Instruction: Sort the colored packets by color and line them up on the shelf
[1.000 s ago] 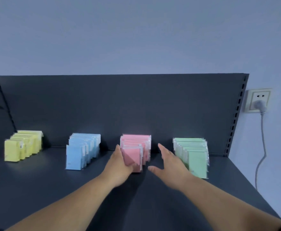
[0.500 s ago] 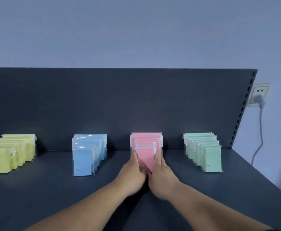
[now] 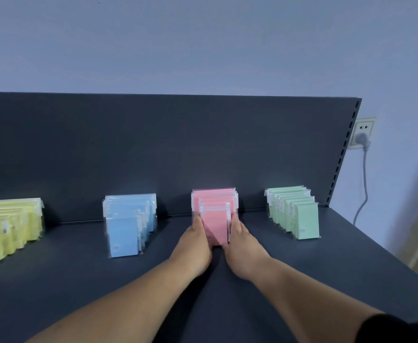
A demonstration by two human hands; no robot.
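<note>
Four rows of upright packets stand on the dark shelf [image 3: 79, 280], each row a single colour. From left to right they are yellow packets [image 3: 5, 231], blue packets [image 3: 126, 233], pink packets [image 3: 215, 219] and green packets [image 3: 302, 219]. My left hand [image 3: 195, 243] presses against the left side of the pink row, fingers straight. On the row's right side my right hand [image 3: 242, 246] presses the same way. The front pink packet stands between my two hands. The yellow row is cut off by the left edge of the view.
A dark back panel [image 3: 153, 144] rises behind the rows. The shelf's right edge runs diagonally past the green row. On the wall at the right is a socket [image 3: 362, 134] with a plug and a hanging grey cable [image 3: 364, 184].
My right hand came in from the open shelf to the pink row's right side. The tilted front pink packet now stands straight between both hands.
</note>
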